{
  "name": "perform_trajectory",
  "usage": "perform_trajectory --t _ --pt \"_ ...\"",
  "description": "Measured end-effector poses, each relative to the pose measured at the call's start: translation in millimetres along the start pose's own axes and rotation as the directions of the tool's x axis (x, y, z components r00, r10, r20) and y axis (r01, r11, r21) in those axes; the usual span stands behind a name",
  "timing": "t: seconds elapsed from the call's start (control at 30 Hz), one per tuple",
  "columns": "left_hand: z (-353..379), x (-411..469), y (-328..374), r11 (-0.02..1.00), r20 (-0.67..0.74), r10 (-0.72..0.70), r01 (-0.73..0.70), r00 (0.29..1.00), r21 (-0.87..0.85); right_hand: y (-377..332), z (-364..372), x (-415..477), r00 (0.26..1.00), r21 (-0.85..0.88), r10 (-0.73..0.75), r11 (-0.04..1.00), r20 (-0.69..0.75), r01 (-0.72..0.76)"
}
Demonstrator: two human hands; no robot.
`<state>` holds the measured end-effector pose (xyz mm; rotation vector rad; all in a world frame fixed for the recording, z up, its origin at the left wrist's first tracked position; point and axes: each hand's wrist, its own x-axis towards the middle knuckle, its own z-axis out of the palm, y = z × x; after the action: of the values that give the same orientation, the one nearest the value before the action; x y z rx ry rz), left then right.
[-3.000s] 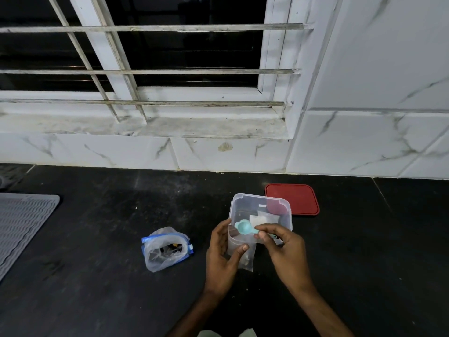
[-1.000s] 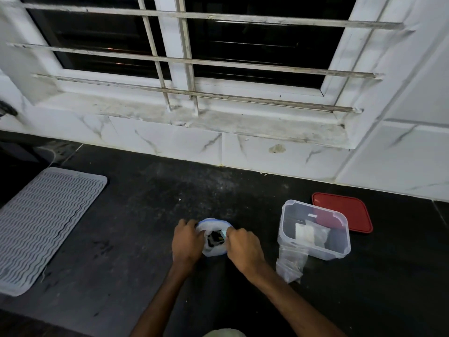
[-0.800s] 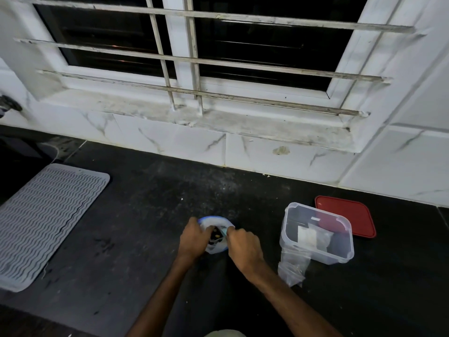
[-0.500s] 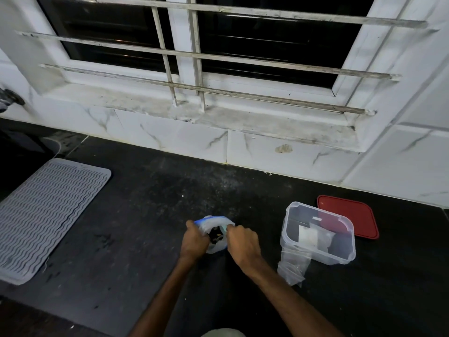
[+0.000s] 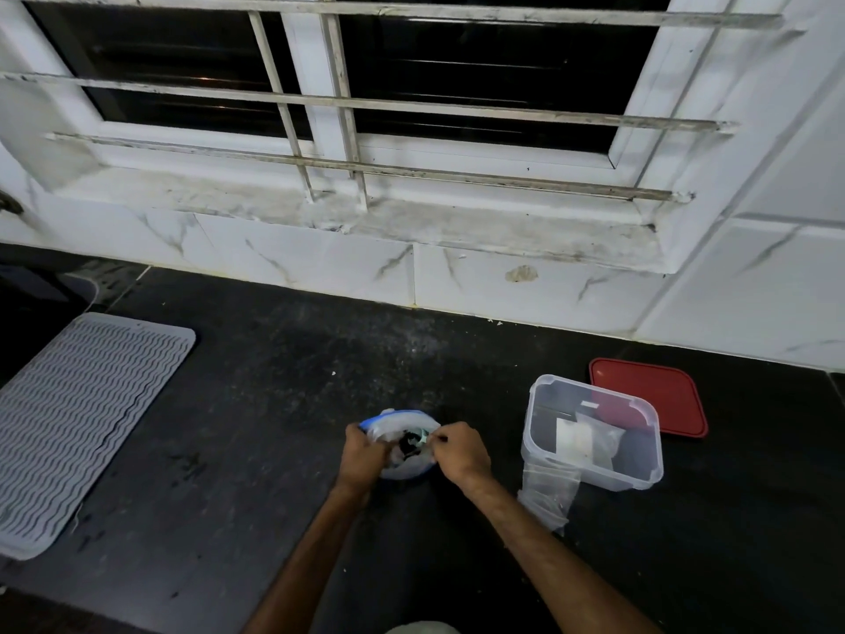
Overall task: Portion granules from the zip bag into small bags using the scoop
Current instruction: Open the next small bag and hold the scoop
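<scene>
Head view: I saw my left hand [image 5: 363, 455] and right hand [image 5: 459, 453], each grip closed on the zip bag [image 5: 402, 443] rim, holding its mouth apart; clear container [image 5: 594, 434] lay rightward on the table [image 5: 274, 427].

A home kitchen: dark stone counter [image 5: 256, 404], ribbed drying mat [image 5: 77, 423] at left, marble-look wall tiles [image 5: 302, 263], barred window [image 5: 366, 84] above.

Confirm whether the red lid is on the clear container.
No: the red lid lies flat on the black counter behind the clear container, whose top is open.
</scene>
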<state>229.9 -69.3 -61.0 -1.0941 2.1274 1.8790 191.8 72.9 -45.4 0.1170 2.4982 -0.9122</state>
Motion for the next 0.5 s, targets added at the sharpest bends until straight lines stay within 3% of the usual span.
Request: perform_trajectory --t 0.17,0.27,0.3,0.37,0.43,0.5 --pt "-1.9 0.0 2.5 0.999 -0.057 0.02 -0.021 0.998 -0.028 9.4 -0.8 -0.6 0.999 0.17 0.019 0.985 0.029 -0.024" --pt "-4.2 -0.1 1.9 0.999 -0.02 0.012 -0.013 1.0 -0.037 11.9 -5.3 -2.0 0.997 0.282 0.04 0.958 0.065 -0.057" --pt "-4.8 -1.5 2.2 0.999 0.004 0.009 -0.008 1.0 -0.038 12.0 -6.8 -3.1 0.999 0.229 0.024 0.973 0.035 -0.032" --pt "-4.0 -6.0 4.4 0.999 0.021 0.022 -0.021 1.0 -0.036 9.0 -10.3 -8.9 0.994 -0.038 -0.078 0.996 -0.079 0.075" --pt "-1.4 -8.8 4.9 0.999 0.031 0.049 -0.049 0.998 -0.02 3.2 -10.7 -14.0 0.964 -0.352 -0.246 0.915 -0.105 0.195" --pt "0.7 -12.9 6.9 0.998 0.043 0.07 -0.07 0.997 -0.011 -5.1 -5.7 -18.8 0.942 -0.566 -0.335 0.776 0.001 0.276"
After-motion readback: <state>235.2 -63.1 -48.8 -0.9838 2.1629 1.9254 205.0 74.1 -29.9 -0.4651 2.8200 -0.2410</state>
